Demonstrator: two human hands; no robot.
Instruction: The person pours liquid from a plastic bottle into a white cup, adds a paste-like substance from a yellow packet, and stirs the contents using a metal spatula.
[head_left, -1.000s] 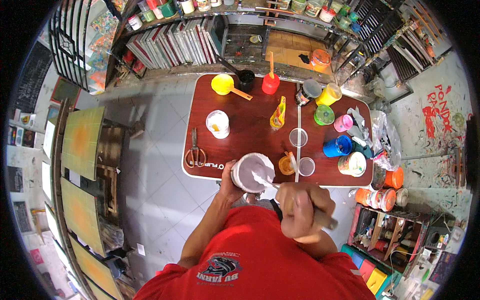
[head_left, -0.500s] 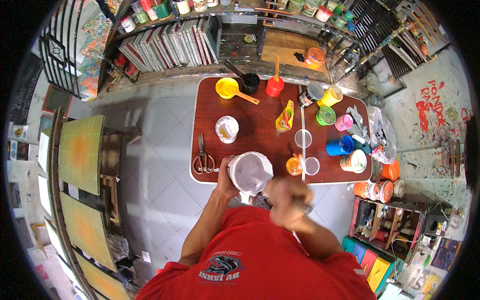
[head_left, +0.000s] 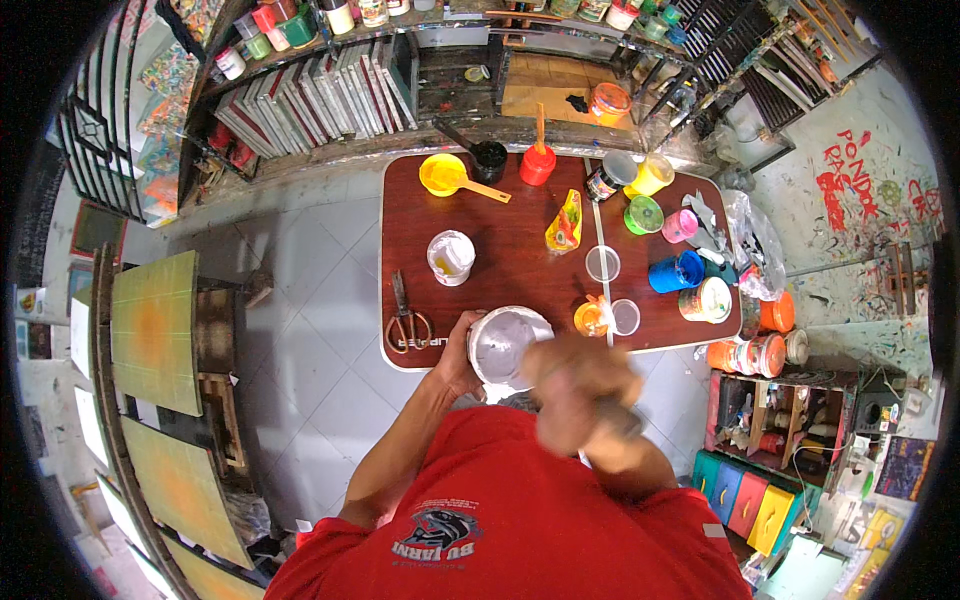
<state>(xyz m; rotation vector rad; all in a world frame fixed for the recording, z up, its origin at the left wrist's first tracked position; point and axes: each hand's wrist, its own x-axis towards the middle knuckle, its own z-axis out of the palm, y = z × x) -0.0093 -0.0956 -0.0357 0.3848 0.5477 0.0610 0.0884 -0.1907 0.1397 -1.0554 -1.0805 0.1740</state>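
Observation:
My left hand [head_left: 459, 357] is closed around the side of a white tub [head_left: 513, 311], held near my body at the table's front edge. Pale grey-lilac paint [head_left: 502, 348] coats the inside of the tub. Beside the tub's right rim is my right hand [head_left: 582, 392], smeared by motion; its fingers and anything in them cannot be made out. On the table, scissors [head_left: 404, 320] lie to the left of the tub. Behind it stands a white paint-smeared tub [head_left: 451, 258]. To the right are a small orange paint cup [head_left: 591, 318] and a clear round lid [head_left: 625, 316].
Farther back on the brown table [head_left: 500, 225] stand a yellow tub [head_left: 441, 174], a black tub [head_left: 489, 160] and a red tub [head_left: 537, 164]. Several paint pots crowd its right side, including a blue one [head_left: 677, 271]. A rack with painted panels [head_left: 158, 330] stands at left.
The tub and my left hand have shifted slightly to the right. My right hand stays blurred beside the rim, a little nearer the tub. The whole view has turned slightly.

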